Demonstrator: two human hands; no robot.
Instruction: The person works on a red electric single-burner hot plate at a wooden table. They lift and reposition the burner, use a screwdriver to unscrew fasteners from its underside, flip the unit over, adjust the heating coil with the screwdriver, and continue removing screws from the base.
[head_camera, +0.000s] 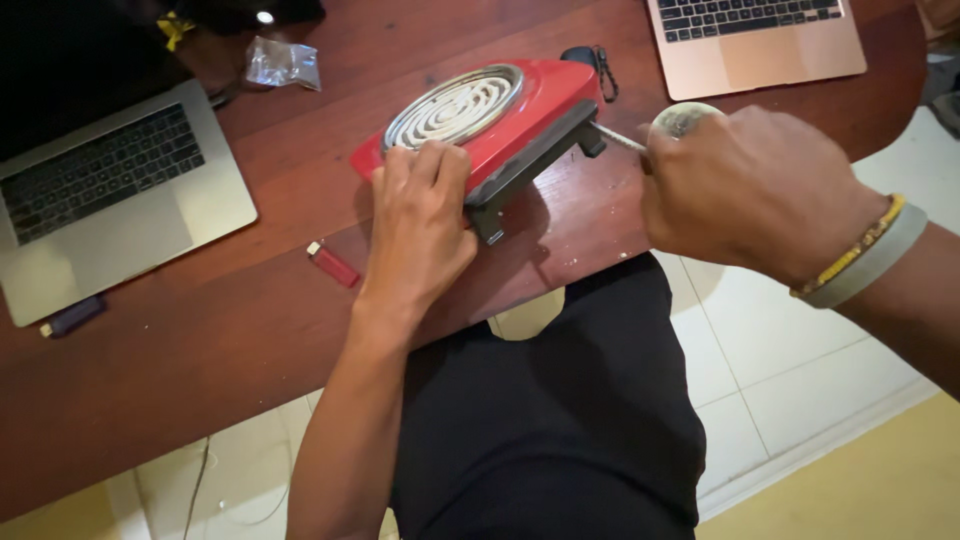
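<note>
Left hand (420, 215) gripped near edge of one red hotplate (520, 110), tilted at table edge (300, 330). Right hand (745, 190) closed on one screwdriver (625, 140), tip at hotplate's black base. Two laptops: one far left (110, 190), one beyond right hand (760, 40). One red lighter (333, 265) just left of left wrist. Bare wood between.

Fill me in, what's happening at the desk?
A person has a red single-coil hot plate tipped up on the wooden table. The left hand steadies its near edge. The right hand holds a screwdriver, tip at the dark underside. Two laptops and a red lighter lie alongside.
</note>
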